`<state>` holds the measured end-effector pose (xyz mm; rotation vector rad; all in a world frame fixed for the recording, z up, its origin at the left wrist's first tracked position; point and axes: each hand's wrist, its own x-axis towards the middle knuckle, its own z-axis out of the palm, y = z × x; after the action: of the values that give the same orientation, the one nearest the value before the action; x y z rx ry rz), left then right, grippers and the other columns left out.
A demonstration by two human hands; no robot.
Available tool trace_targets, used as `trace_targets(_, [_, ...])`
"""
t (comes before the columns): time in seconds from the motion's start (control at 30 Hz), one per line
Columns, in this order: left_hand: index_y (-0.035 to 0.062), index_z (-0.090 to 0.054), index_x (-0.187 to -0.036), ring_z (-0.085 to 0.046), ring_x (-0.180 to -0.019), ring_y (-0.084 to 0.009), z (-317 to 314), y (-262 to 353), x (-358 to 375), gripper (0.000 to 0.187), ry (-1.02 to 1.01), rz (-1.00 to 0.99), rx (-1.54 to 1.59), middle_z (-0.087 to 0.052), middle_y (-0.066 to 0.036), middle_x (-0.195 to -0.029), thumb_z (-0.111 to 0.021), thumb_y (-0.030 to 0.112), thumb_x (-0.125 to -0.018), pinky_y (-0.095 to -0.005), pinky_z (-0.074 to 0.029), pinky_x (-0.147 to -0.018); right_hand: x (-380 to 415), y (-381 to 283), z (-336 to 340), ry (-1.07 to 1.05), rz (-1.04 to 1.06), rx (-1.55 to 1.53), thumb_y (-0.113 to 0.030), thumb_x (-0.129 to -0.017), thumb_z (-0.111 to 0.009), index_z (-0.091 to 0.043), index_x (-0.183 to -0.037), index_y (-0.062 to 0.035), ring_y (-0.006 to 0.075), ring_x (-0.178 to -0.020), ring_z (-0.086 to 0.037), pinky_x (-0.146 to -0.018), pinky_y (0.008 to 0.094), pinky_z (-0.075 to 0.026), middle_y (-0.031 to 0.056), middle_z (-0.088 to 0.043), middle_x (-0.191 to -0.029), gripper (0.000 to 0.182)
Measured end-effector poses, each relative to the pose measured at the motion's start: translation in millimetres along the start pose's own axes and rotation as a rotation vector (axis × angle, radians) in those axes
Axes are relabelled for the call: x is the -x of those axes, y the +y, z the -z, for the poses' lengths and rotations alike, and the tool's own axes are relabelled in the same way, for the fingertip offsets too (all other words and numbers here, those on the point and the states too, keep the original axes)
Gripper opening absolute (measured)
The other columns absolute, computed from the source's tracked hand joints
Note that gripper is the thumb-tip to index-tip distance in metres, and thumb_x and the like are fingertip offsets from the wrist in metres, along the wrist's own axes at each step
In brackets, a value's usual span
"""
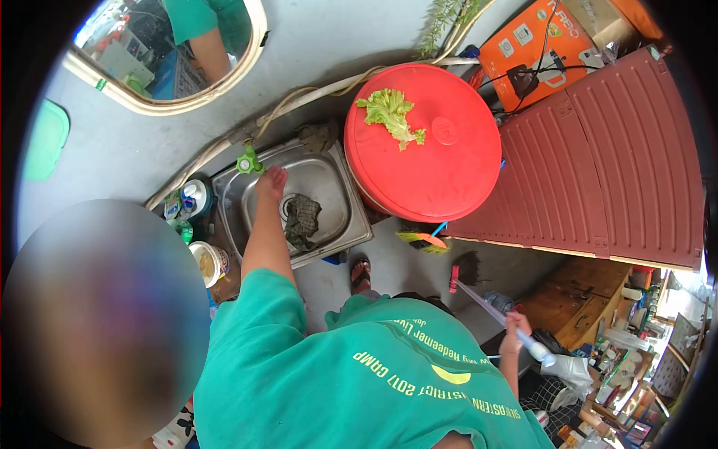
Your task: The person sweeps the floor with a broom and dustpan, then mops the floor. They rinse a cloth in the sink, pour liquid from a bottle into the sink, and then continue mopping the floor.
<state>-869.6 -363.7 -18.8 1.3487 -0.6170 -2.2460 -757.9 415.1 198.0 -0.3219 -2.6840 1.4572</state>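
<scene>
My left hand (272, 182) reaches over the steel sink (327, 179), close beside the green tap handle (247, 162). Its fingers look loosely spread, with nothing visible in them. A wet-looking dark checked cloth (302, 218) lies in the basin by the drain. On the other side, my right hand (514, 334) is wrapped around the pale handle of a broom (486, 305). The broom slants down to a pink head with dark bristles near the floor.
A large red lidded drum (464, 176) with a lettuce leaf (390, 114) on top stands beside the sink. Past it are a maroon ribbed panel (598, 165) and a wooden cabinet (583, 299). Bottles and a white tub (208, 263) crowd the sink's left. A blurred shape fills the lower left.
</scene>
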Motion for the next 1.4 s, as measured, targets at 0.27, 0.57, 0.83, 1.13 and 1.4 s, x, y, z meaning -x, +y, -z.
trace_targets(0.27, [-0.0011,-0.058,-0.105,-0.062,-0.105,-0.0372,-12,6,1,0.015,-0.206,0.05,0.214,-0.065,-0.018,-0.104,-0.059,0.01,-0.095,-0.0524,-0.048,-0.102,-114,-110,75,-0.019,0.173,-0.462,-0.005,-0.09,-0.054,-0.061,-0.097,0.0027,0.007,-0.046,-0.028,-0.049,0.0248,-0.03,-0.0027,-0.035,-0.054,0.013])
trace_targets(0.57, [-0.0037,-0.053,-0.11,-0.062,-0.108,-0.0339,4,9,28,0.017,-0.326,-0.006,0.13,-0.062,-0.021,-0.111,-0.053,0.007,-0.097,-0.0467,-0.05,-0.102,-178,-155,65,-0.33,0.151,-0.566,-0.003,-0.088,-0.05,-0.062,-0.098,0.0067,0.0084,-0.04,-0.026,-0.046,0.0268,-0.028,-0.0018,-0.03,-0.047,0.018])
trace_targets(0.83, [-0.0067,-0.055,-0.105,-0.068,-0.063,-0.0267,-19,54,123,0.04,0.05,-0.398,-0.315,-0.065,-0.018,-0.083,-0.044,0.032,-0.102,-0.0373,-0.06,-0.056,-220,-63,-27,-0.405,-0.165,-0.494,-0.006,-0.089,-0.061,-0.063,-0.108,0.0017,0.0092,-0.062,-0.045,-0.078,0.0298,-0.048,-0.0014,-0.048,-0.067,0.02])
trace_targets(1.13, [-0.0084,-0.063,-0.069,-0.061,-0.041,-0.0224,-57,101,193,0.065,0.14,-0.762,-0.929,-0.063,-0.018,-0.06,-0.057,0.053,-0.09,-0.0355,-0.051,-0.044,-248,-17,-97,-0.271,-0.37,-0.337,-0.015,-0.088,-0.066,-0.063,-0.113,-0.007,0.0172,-0.103,-0.055,-0.097,0.0361,-0.044,0.0039,-0.058,-0.106,0.026])
trace_targets(1.4, [0.0068,-0.072,-0.106,-0.069,-0.078,-0.0366,-62,117,199,0.045,0.176,-1.13,-1.522,-0.069,-0.023,-0.082,-0.073,0.038,-0.074,-0.0429,-0.055,-0.077,-258,2,-130,-0.106,-0.608,-0.381,-0.021,-0.082,-0.076,-0.059,-0.122,-0.0071,0.0213,-0.115,-0.052,-0.101,0.0408,-0.043,0.005,-0.058,-0.119,0.046])
